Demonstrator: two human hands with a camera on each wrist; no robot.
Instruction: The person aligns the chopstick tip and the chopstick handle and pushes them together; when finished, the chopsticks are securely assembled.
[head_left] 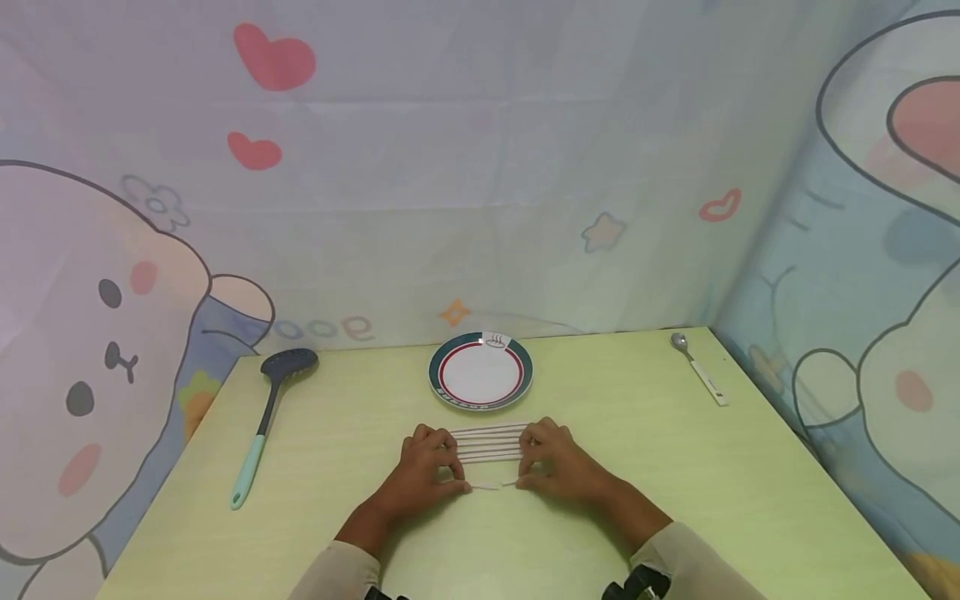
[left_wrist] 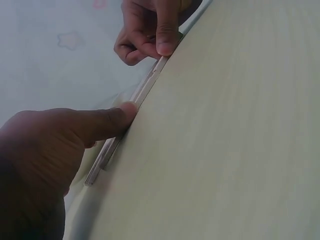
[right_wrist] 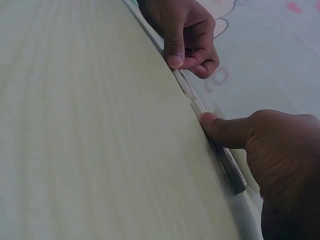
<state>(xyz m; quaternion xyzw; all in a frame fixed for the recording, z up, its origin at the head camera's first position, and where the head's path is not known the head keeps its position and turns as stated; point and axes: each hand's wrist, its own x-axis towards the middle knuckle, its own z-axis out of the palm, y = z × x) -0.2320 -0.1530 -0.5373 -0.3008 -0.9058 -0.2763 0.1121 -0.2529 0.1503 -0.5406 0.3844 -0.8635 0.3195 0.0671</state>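
Several thin pale sticks (head_left: 489, 443) lie side by side between my hands. In front of them is one thin stick parted in two, with a small gap between its left piece (head_left: 486, 487) and its right piece (head_left: 509, 483). My left hand (head_left: 429, 468) pinches the left piece between thumb and fingers. The right piece is gripped the same way by my right hand (head_left: 566, 468). Curled fingers of both hands cover the ends of the row. In the left wrist view, the left thumb (left_wrist: 117, 117) presses along the stick; the right thumb (right_wrist: 217, 127) does likewise in the right wrist view.
A round plate (head_left: 480, 406) with a dark green rim stands just beyond the sticks. To the left lies a dark slotted turner (head_left: 272, 408) with a mint handle. A small spoon (head_left: 705, 379) lies far right. A printed cloth backdrop (head_left: 487, 208) borders the table (head_left: 337, 392).
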